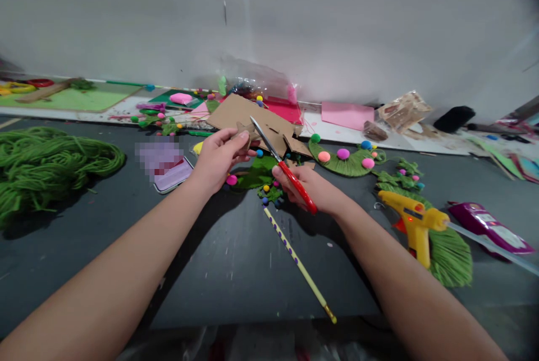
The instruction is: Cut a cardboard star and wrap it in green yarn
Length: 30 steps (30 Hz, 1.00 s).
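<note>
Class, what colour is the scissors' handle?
The scissors' handle is red, as the head view shows.

Scissors (290,172): shiny metal blades, glossy red plastic handles — cardboard (245,114) matt brown — yarn (54,164) fibrous.

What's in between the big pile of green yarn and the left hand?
In the head view, a purple case lies on the dark table between the green yarn and the left hand.

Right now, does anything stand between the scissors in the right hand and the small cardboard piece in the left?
Nothing visible does. The scissors in the right hand point toward the small cardboard piece in the left hand; the larger cardboard sheet appears beyond them, not between.
</note>
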### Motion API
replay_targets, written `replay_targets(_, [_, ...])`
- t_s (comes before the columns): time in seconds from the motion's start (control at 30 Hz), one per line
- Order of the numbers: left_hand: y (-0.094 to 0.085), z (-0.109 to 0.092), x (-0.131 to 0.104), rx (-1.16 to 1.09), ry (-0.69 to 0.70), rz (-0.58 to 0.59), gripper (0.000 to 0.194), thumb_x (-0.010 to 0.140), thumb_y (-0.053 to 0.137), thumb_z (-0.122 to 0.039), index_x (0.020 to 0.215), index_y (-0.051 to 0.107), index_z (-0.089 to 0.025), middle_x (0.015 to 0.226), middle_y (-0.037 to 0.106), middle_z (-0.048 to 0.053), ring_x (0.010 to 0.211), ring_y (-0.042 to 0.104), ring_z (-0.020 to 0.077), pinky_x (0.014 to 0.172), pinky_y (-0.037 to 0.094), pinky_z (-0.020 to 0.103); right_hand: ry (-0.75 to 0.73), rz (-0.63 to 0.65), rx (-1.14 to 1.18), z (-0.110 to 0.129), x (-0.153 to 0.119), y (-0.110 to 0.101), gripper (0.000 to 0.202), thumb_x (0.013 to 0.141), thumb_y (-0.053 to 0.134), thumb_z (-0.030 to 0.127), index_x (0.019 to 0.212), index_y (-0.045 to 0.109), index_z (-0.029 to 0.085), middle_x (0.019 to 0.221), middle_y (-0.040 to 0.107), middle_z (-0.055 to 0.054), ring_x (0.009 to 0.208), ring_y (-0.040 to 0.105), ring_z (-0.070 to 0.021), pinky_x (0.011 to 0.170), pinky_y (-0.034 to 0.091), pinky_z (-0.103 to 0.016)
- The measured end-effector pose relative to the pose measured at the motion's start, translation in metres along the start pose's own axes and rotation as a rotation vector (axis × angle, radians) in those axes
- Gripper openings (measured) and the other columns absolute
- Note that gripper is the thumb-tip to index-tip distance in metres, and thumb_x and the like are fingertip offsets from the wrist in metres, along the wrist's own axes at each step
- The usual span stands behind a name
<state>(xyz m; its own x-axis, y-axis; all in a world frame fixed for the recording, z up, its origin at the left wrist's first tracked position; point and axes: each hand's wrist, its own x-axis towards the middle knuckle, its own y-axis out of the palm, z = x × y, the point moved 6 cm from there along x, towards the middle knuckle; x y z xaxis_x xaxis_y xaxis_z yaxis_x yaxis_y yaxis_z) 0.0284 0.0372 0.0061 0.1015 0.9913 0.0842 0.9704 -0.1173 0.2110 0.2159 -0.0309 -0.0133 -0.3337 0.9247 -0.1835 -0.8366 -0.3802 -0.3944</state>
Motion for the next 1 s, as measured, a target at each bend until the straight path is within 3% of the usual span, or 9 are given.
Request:
replay_targets(0.27, [0.002, 0.000, -0.001, -0.022, -0.003, 0.014, 0.026, 0.076, 0.085, -0.040, 0.084, 0.070, -0.020, 0.087, 0.076, 0.003, 0.069, 0.071, 0.0136, 0.063, 0.055, 0.022, 0.030, -0.028, 0.019, -0.006, 0.001, 0.003, 0.062, 0.085, 0.056, 0.080, 0.067, 0.043, 0.022, 0.051, 0.046, 0.004, 0.043, 0.041, -0.0092, 0.043, 0.029, -0.025])
replay_targets(0.63, [-0.008, -0.006, 0.003, -0.080, 0.078, -0.108, 0.027, 0.072, 0.087, -0.033, 0.088, 0.072, -0.018, 0.084, 0.074, 0.002, 0.076, 0.069, 0.0126, 0.065, 0.052, 0.021, -0.001, -0.027, 0.088, 0.003, -0.001, 0.004, 0.058, 0.087, 0.054, 0.078, 0.076, 0.045, 0.022, 0.055, 0.036, 0.007, 0.046, 0.035, -0.0089, 0.044, 0.026, -0.024])
replay_targets(0.83, [-0.007, -0.007, 0.004, -0.249, 0.049, -0.128, 0.038, 0.064, 0.088, -0.015, 0.092, 0.063, -0.017, 0.086, 0.077, 0.002, 0.078, 0.075, 0.0148, 0.077, 0.060, 0.027, -0.030, -0.023, 0.087, 0.004, 0.000, 0.005, 0.055, 0.090, 0.053, 0.076, 0.077, 0.044, 0.022, 0.057, 0.034, 0.007, 0.048, 0.032, -0.0088, 0.046, 0.024, -0.024])
replay_targets(1.0, [-0.004, -0.005, 0.002, -0.240, 0.022, -0.114, 0.044, 0.065, 0.086, -0.012, 0.097, 0.057, -0.019, 0.084, 0.077, 0.003, 0.079, 0.077, 0.0183, 0.081, 0.062, 0.033, -0.024, -0.013, 0.077, 0.006, -0.001, 0.005, 0.055, 0.088, 0.056, 0.075, 0.076, 0.042, 0.023, 0.059, 0.035, 0.007, 0.050, 0.032, -0.0093, 0.047, 0.023, -0.025])
